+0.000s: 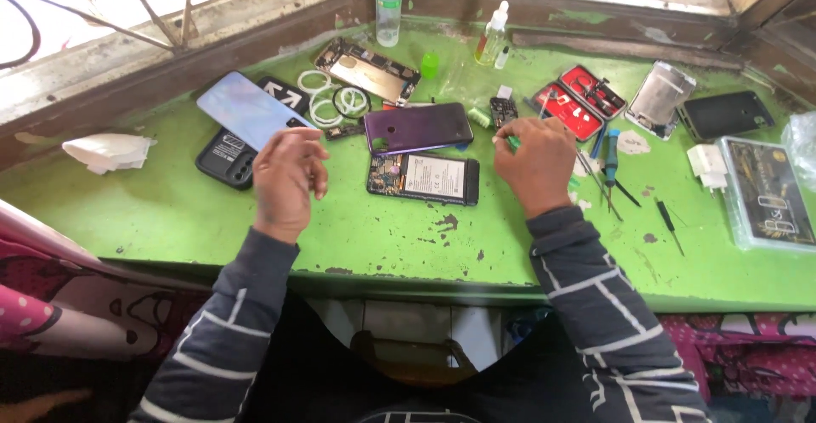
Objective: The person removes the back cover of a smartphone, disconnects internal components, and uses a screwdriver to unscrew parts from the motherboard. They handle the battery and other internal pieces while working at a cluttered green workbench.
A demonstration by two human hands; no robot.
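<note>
The work in hand looks like a phone repair in the opening stage: the opened phone (423, 177), with its battery and board showing, lies on the green bench (382, 236) between the two hands, and its purple back cover (418, 127) lies just beyond it. The right hand (535, 164) is closed in a pinch around a small green-tipped tool (512, 142) (it may be a screwdriver, I cannot tell for sure), just to the right of the phone. The left hand (287, 176) hovers to the left of the phone, fingers loosely curled, and it seems to hold nothing. In my judgement the next move calls for bringing the tool tip down on the board with care, while the free hand steadies the phone. Beyond the left hand lie a light blue back panel (246, 108), a black cover (225, 158) and some white rings (327, 100). Right of the right hand are loose screwdrivers (610, 164) and a red tool case (580, 100); these stand close to the wrist and could be pushed.
</note>
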